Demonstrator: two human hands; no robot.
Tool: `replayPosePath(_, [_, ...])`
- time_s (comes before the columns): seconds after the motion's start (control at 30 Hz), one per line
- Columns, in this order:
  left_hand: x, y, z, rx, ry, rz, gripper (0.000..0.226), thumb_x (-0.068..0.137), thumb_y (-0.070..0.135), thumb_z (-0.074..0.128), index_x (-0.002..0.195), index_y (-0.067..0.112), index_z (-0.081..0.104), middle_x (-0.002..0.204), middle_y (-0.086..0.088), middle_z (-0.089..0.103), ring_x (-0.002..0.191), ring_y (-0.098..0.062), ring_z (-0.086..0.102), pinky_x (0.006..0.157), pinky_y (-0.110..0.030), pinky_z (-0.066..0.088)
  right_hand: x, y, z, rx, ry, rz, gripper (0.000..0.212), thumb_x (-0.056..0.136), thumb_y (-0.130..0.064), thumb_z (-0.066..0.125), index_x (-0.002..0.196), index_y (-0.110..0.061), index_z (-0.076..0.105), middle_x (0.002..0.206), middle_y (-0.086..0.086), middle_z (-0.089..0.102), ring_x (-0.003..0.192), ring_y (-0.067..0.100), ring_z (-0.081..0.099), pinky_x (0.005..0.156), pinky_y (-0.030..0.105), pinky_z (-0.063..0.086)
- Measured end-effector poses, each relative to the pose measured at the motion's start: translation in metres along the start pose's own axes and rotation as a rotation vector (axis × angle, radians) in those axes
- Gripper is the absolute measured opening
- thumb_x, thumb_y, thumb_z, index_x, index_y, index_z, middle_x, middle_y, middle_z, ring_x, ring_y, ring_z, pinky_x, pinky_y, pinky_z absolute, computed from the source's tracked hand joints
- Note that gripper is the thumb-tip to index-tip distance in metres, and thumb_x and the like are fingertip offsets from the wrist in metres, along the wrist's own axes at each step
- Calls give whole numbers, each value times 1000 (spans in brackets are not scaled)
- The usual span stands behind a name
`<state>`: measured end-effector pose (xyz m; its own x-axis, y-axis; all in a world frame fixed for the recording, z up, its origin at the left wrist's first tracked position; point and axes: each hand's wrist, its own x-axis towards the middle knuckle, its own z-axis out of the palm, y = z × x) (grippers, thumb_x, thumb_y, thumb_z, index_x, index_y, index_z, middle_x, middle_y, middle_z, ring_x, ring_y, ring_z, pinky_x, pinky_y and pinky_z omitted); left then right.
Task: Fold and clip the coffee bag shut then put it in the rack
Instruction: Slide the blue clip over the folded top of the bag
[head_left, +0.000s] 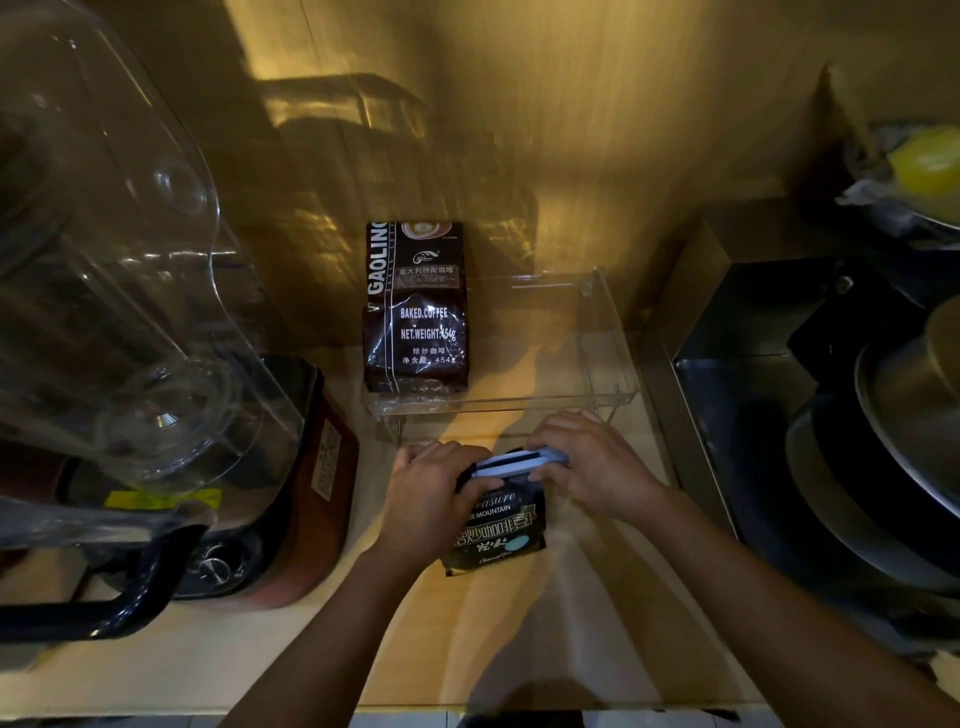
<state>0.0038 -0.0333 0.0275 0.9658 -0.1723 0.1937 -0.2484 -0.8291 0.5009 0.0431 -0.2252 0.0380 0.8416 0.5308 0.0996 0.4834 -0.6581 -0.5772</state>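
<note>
A small black coffee bag (496, 530) with white print stands on the counter just in front of a clear plastic rack (608, 332). A pale blue-white clip (519, 461) lies across its folded top. My left hand (434, 493) grips the bag's upper left corner and the clip's left end. My right hand (587, 462) holds the clip's right end, fingers curled over it. A larger dark coffee bag (415, 306) stands upright in the left part of the rack.
A blender with a clear jug (104, 260) and dark red base (291, 493) fills the left side. Dark pots and a lid (883, 441) crowd the right, with a yellow fruit (927, 161) above. A wooden wall (519, 104) rises behind the rack.
</note>
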Motion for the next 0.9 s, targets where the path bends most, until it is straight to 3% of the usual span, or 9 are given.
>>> replayPosePath(0.13, [0,-2,1,-38,3,-4,22,84,33,60,103,21,62,96,0,68,93,-18,55,85,-35,29,-12,16,-1,63,15,141,24,77,-23,69,100,-22,61,92,-14,51,89,5,42,77,20,34])
replayPosePath(0.27, [0,-3,1,-66,-2,-12,23,83,33,62,102,20,63,96,0,68,93,-18,55,85,-34,27,-23,26,-4,344,105,293,17,73,-10,72,89,-15,66,82,-7,56,73,0,52,63,3,38])
replayPosePath(0.5, [0,-3,-3,-119,-49,-51,19,83,24,63,100,17,62,96,-3,64,92,-16,51,86,-32,30,-20,21,3,531,153,303,18,71,-3,72,82,-16,66,84,9,60,76,19,56,63,12,41])
replayPosePath(0.7, [-2,4,-7,-162,-68,-31,24,83,25,63,106,18,60,100,-4,60,95,-16,49,88,-36,35,-12,8,12,550,70,255,34,71,-3,71,76,-36,62,83,-9,56,75,-2,53,66,8,42])
replayPosePath(0.9, [-4,13,-6,-63,-1,-15,14,86,17,59,97,18,68,93,-2,68,91,-19,55,84,-38,31,-12,1,24,595,108,285,31,69,-3,72,77,-32,62,83,-13,57,80,3,55,71,22,44])
